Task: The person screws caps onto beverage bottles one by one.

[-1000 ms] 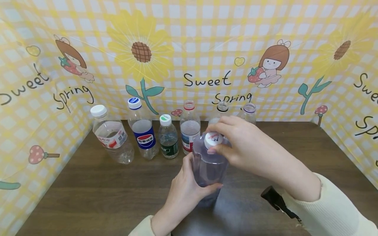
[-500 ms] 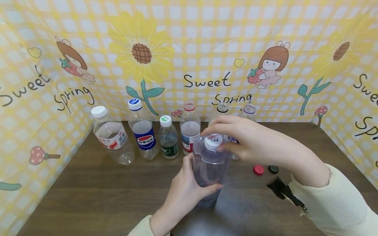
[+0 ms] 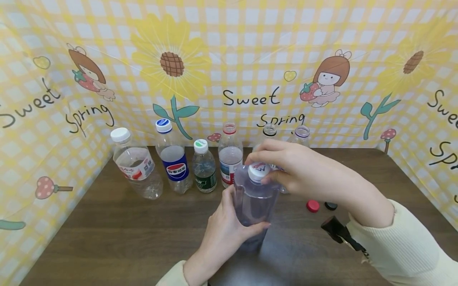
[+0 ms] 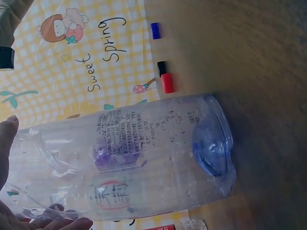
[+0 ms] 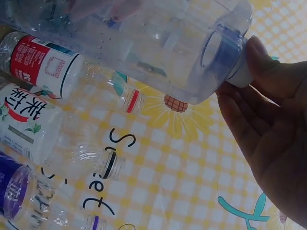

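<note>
In the head view a large clear bottle (image 3: 255, 204) stands a little tilted over the table. My left hand (image 3: 223, 226) grips its side, thumb across the front. On its neck sits a white cap (image 3: 259, 172) with red print, which my right hand (image 3: 298, 167) pinches between thumb and fingers. The right wrist view shows the same cap (image 5: 242, 74) between thumb and fingertips, close above the bottle's shoulder. Seen from the left wrist, the bottle (image 4: 168, 143) looks empty, with a moulded base.
Behind stand a white-capped bottle (image 3: 137, 169), a Pepsi bottle (image 3: 175, 167), a small green-labelled bottle (image 3: 204, 174) and uncapped bottles with red (image 3: 230, 157), black (image 5: 111, 164) and purple (image 3: 302, 133) neck rings. Red (image 3: 313, 205), black (image 3: 330, 205) and blue (image 4: 155, 30) caps lie at right.
My right hand has turned at the cap, its wrist and sleeve shifting up and right, which uncovers the red and black caps. The left hand and bottle stay nearly still.
</note>
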Demonstrator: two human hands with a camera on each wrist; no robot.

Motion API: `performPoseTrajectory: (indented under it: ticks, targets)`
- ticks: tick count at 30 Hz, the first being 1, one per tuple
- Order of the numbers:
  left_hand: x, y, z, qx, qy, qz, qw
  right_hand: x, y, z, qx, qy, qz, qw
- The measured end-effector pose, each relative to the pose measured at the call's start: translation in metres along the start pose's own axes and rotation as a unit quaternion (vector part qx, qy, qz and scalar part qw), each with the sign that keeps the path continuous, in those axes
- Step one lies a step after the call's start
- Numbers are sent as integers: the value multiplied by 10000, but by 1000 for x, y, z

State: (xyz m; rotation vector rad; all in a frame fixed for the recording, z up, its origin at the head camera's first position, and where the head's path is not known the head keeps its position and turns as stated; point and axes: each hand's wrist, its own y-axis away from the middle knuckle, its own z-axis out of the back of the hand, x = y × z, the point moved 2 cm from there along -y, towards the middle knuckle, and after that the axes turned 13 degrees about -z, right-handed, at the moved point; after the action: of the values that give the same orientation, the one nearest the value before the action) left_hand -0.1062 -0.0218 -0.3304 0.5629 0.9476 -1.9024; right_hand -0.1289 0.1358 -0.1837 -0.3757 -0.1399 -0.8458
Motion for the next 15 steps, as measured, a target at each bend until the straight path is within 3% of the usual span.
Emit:
performPoseTrajectory:
  ticks: [15]
  targets:
    - [-1,1,-2,-263,-370,-251,9987,8,2,-4,-742,645,-150,9950]
